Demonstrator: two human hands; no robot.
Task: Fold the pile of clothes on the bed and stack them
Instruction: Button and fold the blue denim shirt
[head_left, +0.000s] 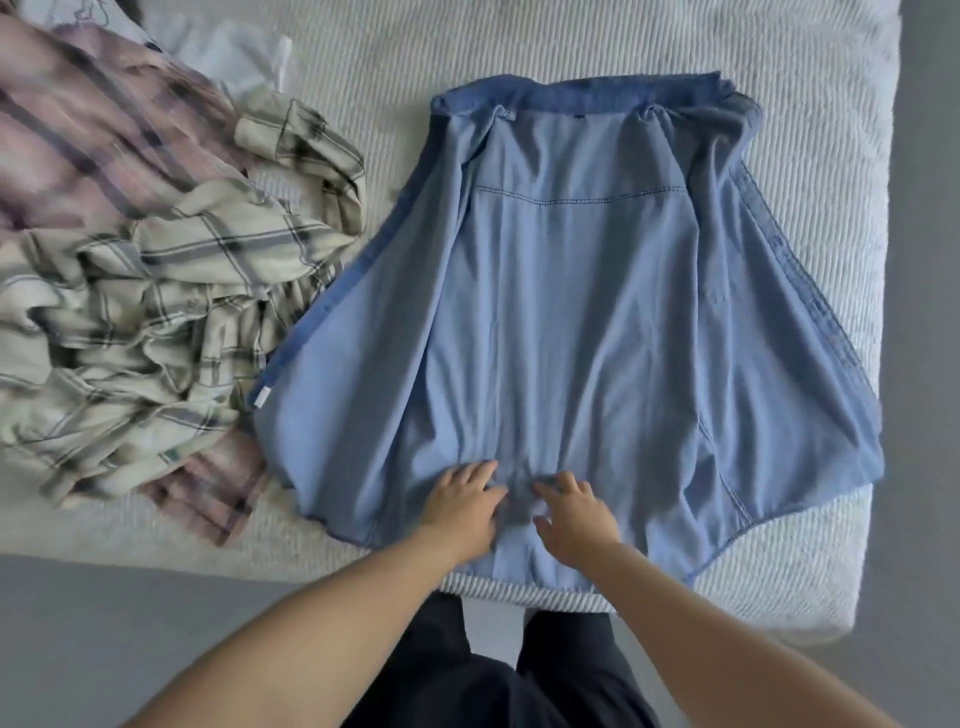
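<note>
Denim fills the right half of the bed (810, 587): a blue shirt (571, 291) lies spread flat, collar at the far end and hem at the near edge, so its long axis runs straight away from the person. Both hands rest on the near hem at the shirt's centre line, just beside each other. The left hand (462, 506) lies palm down with fingers loosely spread and pointing far-right, pressing the cloth; the right hand (571, 514) does the same with fingers pointing far-left, and a small pucker of fabric stands between them. Neither seems to pinch anything, though the fingertips are slightly blurred. The shirt's two side panels flare out left and right from the hands, each about equally far from its own hand, so either side could be folded inward first; smoothing outward from the middle looks like the step in hand. To the left, the unfolded pile (130, 291) of plaid garments sits close by, its right edge touching or just overlapping the shirt's left panel, which could snag when that side is lifted. No folded stack is visible yet.
</note>
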